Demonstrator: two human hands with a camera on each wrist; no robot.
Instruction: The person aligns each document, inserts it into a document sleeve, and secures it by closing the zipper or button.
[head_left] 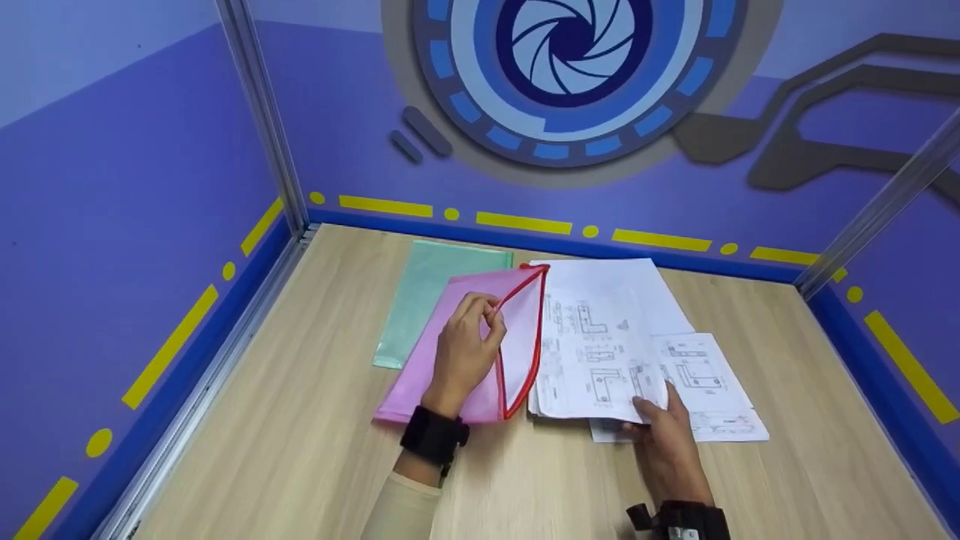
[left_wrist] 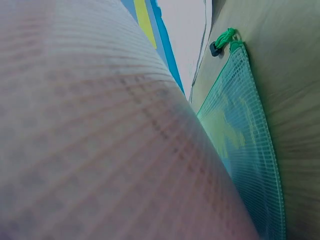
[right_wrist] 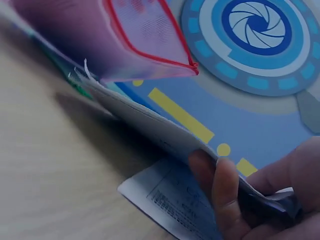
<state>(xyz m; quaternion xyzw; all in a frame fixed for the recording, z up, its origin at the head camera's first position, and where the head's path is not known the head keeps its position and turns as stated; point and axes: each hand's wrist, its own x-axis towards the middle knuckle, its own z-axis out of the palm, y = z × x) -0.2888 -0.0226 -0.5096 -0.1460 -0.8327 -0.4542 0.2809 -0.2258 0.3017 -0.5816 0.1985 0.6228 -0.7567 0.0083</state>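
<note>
A pink mesh zipper pouch (head_left: 431, 352) with a red zipper edge lies in the middle of the table, its mouth spread apart. My left hand (head_left: 469, 349) pinches the upper edge of that mouth. In the left wrist view the pouch's pale mesh (left_wrist: 100, 135) fills most of the picture and hides the fingers. My right hand (head_left: 667, 435) grips the lower right corner of a stack of printed drawings (head_left: 585, 345), thumb on top and fingers beneath. The right wrist view shows the stack's near edge raised off the table, close beside the pouch.
A green mesh pouch (head_left: 397, 330) lies partly under the pink one, on its left. More drawing sheets (head_left: 720, 390) rest on the wooden table (head_left: 247, 420) beneath and right of the held stack. Purple panels (head_left: 337, 135) stand at the back and both sides.
</note>
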